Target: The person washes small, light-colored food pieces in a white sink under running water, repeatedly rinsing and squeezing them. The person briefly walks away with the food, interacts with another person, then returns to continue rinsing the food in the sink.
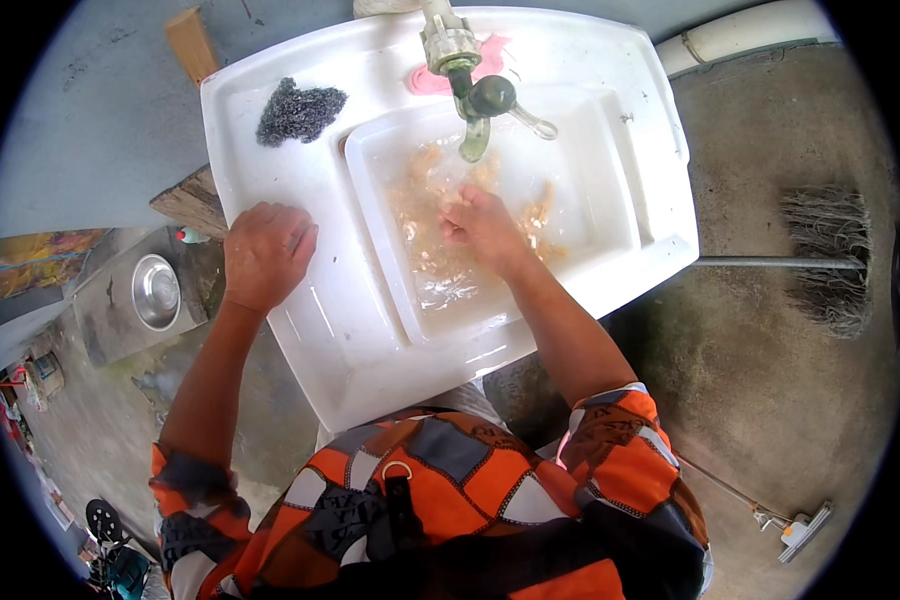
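My right hand [484, 229] is over a rectangular white basin [379, 247] in a white sink [345, 382], its fingers curled at the water. Soft tan pieces [536, 214] float in the cloudy water around it. Some tan material shows by the fingertips, but whether the fingers grip it is hidden. My left hand [266, 247] rests as a loose fist on the sink's left ledge, with nothing visible in it. Above the basin hangs a tap [472, 105] with a greenish spout and a clear lever.
A dark scouring pad [296, 112] lies on the sink's back left ledge, a pink cloth-like item [427, 80] behind the tap. On the floor to the right are a grey mop head [829, 259] and a squeegee [802, 531]. A metal bowl [156, 291] stands at left.
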A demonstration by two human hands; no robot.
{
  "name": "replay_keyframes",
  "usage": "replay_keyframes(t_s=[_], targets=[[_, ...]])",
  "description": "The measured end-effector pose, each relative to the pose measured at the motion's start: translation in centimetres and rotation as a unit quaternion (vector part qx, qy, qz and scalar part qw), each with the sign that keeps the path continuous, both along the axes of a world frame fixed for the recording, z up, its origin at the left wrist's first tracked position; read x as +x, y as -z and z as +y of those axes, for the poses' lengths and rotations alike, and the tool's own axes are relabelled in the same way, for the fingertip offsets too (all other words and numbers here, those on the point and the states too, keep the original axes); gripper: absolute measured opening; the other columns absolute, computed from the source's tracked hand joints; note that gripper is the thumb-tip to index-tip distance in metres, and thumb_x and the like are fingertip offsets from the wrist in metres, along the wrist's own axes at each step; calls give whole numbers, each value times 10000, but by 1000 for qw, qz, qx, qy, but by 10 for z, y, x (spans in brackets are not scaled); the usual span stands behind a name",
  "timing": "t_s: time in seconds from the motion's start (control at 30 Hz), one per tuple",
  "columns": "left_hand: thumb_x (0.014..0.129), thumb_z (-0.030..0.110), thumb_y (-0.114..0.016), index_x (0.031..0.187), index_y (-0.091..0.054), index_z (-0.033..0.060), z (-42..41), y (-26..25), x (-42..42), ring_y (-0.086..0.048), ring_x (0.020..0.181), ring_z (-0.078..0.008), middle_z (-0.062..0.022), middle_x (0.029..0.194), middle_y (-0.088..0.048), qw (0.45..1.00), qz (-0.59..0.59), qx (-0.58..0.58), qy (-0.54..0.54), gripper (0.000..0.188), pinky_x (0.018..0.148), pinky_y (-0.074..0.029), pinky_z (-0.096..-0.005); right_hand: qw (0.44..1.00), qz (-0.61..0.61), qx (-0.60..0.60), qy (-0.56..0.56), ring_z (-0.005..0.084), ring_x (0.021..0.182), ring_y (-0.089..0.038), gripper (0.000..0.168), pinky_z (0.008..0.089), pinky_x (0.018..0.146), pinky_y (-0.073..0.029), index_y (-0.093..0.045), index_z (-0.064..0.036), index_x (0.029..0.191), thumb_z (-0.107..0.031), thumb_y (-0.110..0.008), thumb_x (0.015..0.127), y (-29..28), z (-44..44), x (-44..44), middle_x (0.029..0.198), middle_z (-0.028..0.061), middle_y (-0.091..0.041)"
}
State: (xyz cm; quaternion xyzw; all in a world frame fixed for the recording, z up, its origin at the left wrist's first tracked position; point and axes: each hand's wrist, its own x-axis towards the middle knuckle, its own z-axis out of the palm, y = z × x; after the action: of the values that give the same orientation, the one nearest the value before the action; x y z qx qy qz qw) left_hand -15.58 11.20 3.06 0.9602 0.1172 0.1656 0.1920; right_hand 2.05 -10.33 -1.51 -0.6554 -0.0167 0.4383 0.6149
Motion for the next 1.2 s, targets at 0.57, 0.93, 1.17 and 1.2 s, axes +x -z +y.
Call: replay_keyframes(t_s=[0.57,0.93,1.17,1.2], targets=[[697,68,-665,713,-578,86,-1,-4,1,-541,651,-265,-49,659,-551,1000,-2,8,11,90,601,-433,-377,999,25,18,24,93,594,-523,66,242,527,-425,-627,-20,800,-72,-604,834,8,-1,4,687,38,-602],[724,123,-639,690,-571,96,0,-2,0,-542,672,-274,-56,665,-555,1000,-2,-19,-2,81,624,-434,-395,806,-498,-304,-99,275,933,-612,226,356,802,-487,-618,-53,980,-151,-626,776,5,-13,50,1016,141,-640],[698,60,-658,713,-573,75,1,-4,1,-536,654,-278,-61,660,-547,1000,-8,-12,16,87,603,-431,-383,736,-540,-354,-205,352,782,-627,233,424,699,-503,-630,-77,949,-259,-579,814,49,-13,62,847,208,-647],[699,60,-658,713,-573,75,1,-3,-1,-536,655,-278,-61,661,-547,1000,-7,-8,14,87,603,-431,-383,749,-557,-303,-194,326,751,-633,233,409,681,-506,-629,-59,943,-253,-590,819,60,-22,67,815,190,-652]])
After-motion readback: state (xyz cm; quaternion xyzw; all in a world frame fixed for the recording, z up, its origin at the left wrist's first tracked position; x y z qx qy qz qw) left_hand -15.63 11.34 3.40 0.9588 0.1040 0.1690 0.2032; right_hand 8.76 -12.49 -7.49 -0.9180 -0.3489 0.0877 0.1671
